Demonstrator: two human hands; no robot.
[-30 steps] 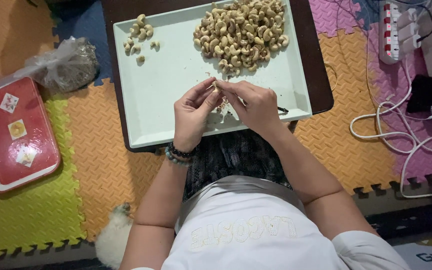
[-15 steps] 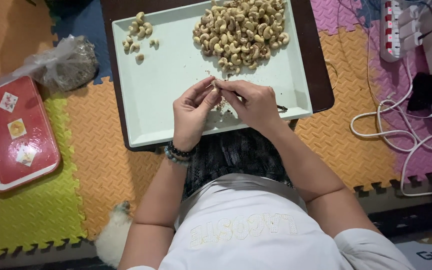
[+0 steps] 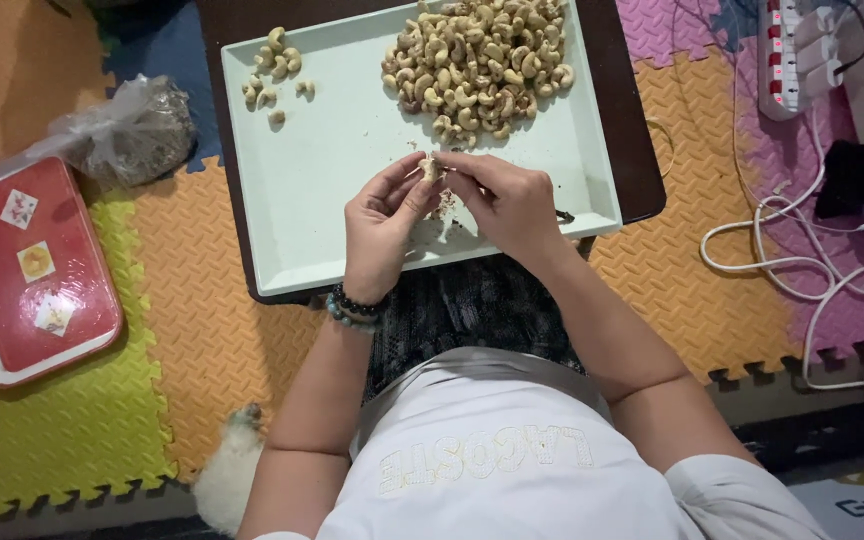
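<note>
cashew: one nut point(image 3: 430, 168) sitting over the middle of the pale green tray point(image 3: 332, 190)
left hand point(image 3: 380, 228): fingers pinching the nut
right hand point(image 3: 505, 198): fingers pinching it too
big pile point(image 3: 477, 60): lying at tray's far right
small pile point(image 3: 274, 70): resting far left

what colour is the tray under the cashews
Pale mint green, a shallow rectangular tray; the head view shows it.

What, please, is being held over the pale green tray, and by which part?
One small beige cashew nut, pinched at its sides between both hands' fingertips.
</note>
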